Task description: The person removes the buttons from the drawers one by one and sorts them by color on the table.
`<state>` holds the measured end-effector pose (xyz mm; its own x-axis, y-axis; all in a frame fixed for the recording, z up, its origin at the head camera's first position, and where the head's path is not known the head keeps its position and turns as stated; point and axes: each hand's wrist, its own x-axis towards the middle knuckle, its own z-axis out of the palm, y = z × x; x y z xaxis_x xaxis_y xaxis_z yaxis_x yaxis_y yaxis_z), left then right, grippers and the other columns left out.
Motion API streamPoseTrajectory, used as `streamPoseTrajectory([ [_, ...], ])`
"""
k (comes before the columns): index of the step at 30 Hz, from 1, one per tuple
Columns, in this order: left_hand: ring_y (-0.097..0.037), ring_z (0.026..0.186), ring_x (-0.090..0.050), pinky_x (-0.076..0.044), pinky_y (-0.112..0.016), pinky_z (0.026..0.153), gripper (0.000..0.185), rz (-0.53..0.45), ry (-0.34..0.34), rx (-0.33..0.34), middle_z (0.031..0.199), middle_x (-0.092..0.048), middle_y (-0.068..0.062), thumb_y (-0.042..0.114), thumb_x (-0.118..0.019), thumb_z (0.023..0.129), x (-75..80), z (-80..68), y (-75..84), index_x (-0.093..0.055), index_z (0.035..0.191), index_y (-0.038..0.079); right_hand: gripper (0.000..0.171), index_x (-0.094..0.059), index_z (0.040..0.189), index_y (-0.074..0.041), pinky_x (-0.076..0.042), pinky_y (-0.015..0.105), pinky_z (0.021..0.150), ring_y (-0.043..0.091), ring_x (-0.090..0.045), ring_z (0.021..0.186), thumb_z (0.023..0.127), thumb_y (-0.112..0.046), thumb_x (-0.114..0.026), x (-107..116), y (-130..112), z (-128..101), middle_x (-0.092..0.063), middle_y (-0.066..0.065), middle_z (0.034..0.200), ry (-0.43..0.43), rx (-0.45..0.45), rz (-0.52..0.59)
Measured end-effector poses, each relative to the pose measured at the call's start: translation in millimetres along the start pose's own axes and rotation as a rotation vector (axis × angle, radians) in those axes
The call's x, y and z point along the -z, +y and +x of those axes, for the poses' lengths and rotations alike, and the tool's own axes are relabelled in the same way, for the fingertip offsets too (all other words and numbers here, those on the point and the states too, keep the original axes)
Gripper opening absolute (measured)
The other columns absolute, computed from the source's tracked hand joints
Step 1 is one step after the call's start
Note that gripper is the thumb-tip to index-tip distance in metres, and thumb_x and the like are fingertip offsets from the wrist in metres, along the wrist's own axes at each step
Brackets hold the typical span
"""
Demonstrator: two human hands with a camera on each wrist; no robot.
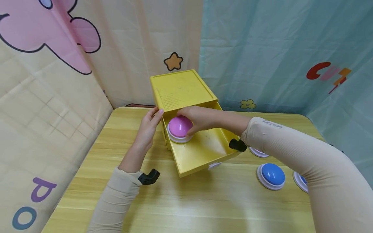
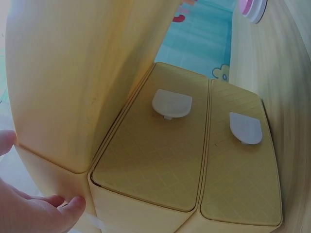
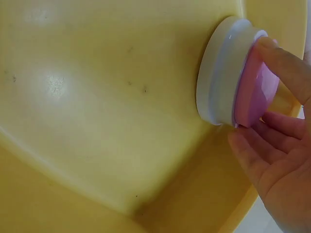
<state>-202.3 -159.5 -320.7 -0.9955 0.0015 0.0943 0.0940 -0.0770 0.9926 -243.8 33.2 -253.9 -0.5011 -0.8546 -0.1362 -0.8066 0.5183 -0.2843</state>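
Observation:
A pink dome push button point(image 1: 180, 126) with a white round base sits in the left back part of a pulled-out yellow drawer point(image 1: 204, 145). My right hand point(image 1: 201, 119) grips its dome, with the thumb point(image 3: 284, 65) on one edge and the fingers around the other. The white base touches the drawer floor in the right wrist view. My left hand point(image 1: 148, 126) rests against the left side of the yellow drawer cabinet point(image 1: 183, 89), near its top front corner. Its fingers touch the outer wall in the left wrist view and hold nothing.
Below the open drawer are two shut drawers with white handles point(image 2: 172, 104). To the right on the wooden table point(image 1: 186, 207) lie a blue push button point(image 1: 273, 174), another blue one point(image 1: 300, 182) and a white-based one point(image 1: 259, 152), the last two partly behind my right arm. Printed curtains point(image 1: 253, 48) hang behind.

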Motion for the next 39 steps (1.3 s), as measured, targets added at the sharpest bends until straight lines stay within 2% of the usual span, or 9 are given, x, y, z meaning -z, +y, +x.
streamPoseTrajectory([
  [8, -0.019, 0.128, -0.026, -0.020, -0.029, 0.105, 0.067, 0.000, -0.009, 0.010, 0.142, -0.024, -0.015, 0.033, -0.048, 0.093, -1.1, 0.7, 0.6, -0.018, 0.140, -0.005, 0.067, -0.044, 0.125, 0.004, -0.039, 0.028, 0.092, 0.021, -0.046, 0.105, 0.074, -0.025, -0.075, -0.1, -0.1, -1.7, -0.050, 0.014, 0.120, 0.007, 0.010, -0.020],
  [14, -0.020, 0.129, -0.025, -0.020, -0.031, 0.106, 0.069, 0.013, -0.011, 0.008, 0.143, -0.022, -0.014, 0.035, -0.049, 0.092, -1.4, 1.2, 1.3, -0.017, 0.140, -0.003, 0.066, -0.047, 0.124, 0.003, -0.041, 0.027, 0.089, 0.020, -0.047, 0.104, 0.071, -0.024, -0.077, 10.2, 0.6, -15.8, -0.051, 0.011, 0.119, 0.052, 0.019, 0.052],
  [20, -0.020, 0.129, -0.025, -0.021, -0.031, 0.106, 0.069, 0.031, -0.006, 0.000, 0.143, -0.022, -0.014, 0.035, -0.048, 0.092, -0.6, 0.8, 0.4, -0.017, 0.141, -0.003, 0.062, -0.051, 0.120, -0.001, -0.043, 0.026, 0.085, 0.016, -0.049, 0.100, 0.070, -0.023, -0.078, 24.7, 6.9, -38.5, -0.053, 0.006, 0.113, 0.180, 0.075, 0.129],
  [26, -0.020, 0.129, -0.024, -0.020, -0.032, 0.106, 0.071, 0.030, -0.019, 0.002, 0.143, -0.021, -0.014, 0.037, -0.048, 0.092, 0.9, 0.0, 0.0, -0.016, 0.141, -0.002, 0.060, -0.051, 0.120, 0.003, -0.045, 0.034, 0.085, 0.021, -0.050, 0.100, 0.069, -0.014, -0.079, 43.6, 22.8, -71.5, -0.054, 0.010, 0.114, 0.333, 0.111, 0.195],
  [30, -0.020, 0.129, -0.024, -0.020, -0.032, 0.106, 0.071, 0.030, -0.023, 0.000, 0.143, -0.021, -0.014, 0.037, -0.048, 0.092, 1.8, -0.2, 0.5, -0.015, 0.141, -0.002, 0.060, -0.050, 0.121, 0.003, -0.046, 0.033, 0.085, 0.021, -0.051, 0.099, 0.069, -0.009, -0.078, 51.5, 39.9, -98.8, -0.053, 0.011, 0.115, 0.414, 0.051, 0.208],
  [36, -0.020, 0.129, -0.025, -0.020, -0.032, 0.106, 0.068, 0.025, -0.023, -0.009, 0.142, -0.023, -0.014, 0.035, -0.047, 0.093, 2.2, -0.3, 0.5, -0.016, 0.141, -0.003, 0.061, -0.049, 0.123, 0.001, -0.041, 0.011, 0.081, 0.021, -0.048, 0.099, 0.070, -0.008, -0.077, 48.3, 65.4, -141.8, -0.051, 0.011, 0.116, 0.481, -0.130, 0.208],
  [39, -0.021, 0.129, -0.025, -0.020, -0.032, 0.106, 0.067, 0.022, -0.027, -0.019, 0.142, -0.023, -0.015, 0.034, -0.047, 0.094, 2.3, -0.4, -0.3, -0.016, 0.140, -0.004, 0.063, -0.048, 0.125, 0.000, -0.037, 0.004, 0.078, 0.021, -0.046, 0.100, 0.071, -0.011, -0.077, 40.7, 80.3, -164.2, -0.050, 0.011, 0.117, 0.505, -0.247, 0.202],
])
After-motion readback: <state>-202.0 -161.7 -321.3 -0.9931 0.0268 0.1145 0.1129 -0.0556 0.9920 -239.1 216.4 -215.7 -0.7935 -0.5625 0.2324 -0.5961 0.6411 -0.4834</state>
